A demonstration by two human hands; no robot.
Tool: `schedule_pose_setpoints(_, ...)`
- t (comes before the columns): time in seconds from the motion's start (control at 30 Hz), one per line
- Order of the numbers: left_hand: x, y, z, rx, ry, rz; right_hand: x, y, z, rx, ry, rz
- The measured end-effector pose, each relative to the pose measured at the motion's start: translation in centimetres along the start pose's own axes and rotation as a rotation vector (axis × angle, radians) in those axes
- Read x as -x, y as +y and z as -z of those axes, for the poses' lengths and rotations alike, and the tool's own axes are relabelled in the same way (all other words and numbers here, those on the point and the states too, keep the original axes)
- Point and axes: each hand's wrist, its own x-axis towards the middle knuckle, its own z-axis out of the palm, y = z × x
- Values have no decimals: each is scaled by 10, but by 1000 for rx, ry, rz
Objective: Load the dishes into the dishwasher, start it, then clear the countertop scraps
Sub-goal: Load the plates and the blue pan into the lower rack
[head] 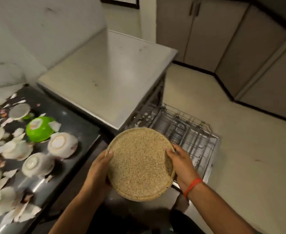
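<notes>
You hold a round speckled tan plate [139, 163] in both hands, out in front of you and tilted so its flat face looks up at the camera. Your left hand [97, 173] is curled round the plate's left edge, thumb lying on the face and fingers hidden behind it; your right hand [181, 163] is closed on the right edge the same way, with a red band [193, 184] on that wrist. The plate hangs above the near corner of the pulled-out rack [187, 130] of the dishwasher [108, 73], whose flat steel top sits just beyond. The rack's wire tines show bare where you can see them. To your left the dark counter [74, 125] carries a green bowl [39, 129] turned upside down, two white bowls [62, 144] also upside down, and a scatter of pale scraps [14, 149] and smaller dishes, blurred in this view. Cabinets [223, 31] line the far wall.
</notes>
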Motion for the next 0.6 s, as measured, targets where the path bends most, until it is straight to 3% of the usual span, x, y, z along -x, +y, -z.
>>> schedule_pose_setpoints(0.2, -54, -42, -99, -442, 56, -20, -31, 26, 91, -105, 174, -114)
schedule_pose_setpoints(0.3, -71, -64, -135, -629, 3, 15, -42, 37, 124, -130, 214, -172)
schedule_pose_setpoints(0.6, -108, -110, -192, -901, -70, 222, -66, 71, 177, -191, 321, -355)
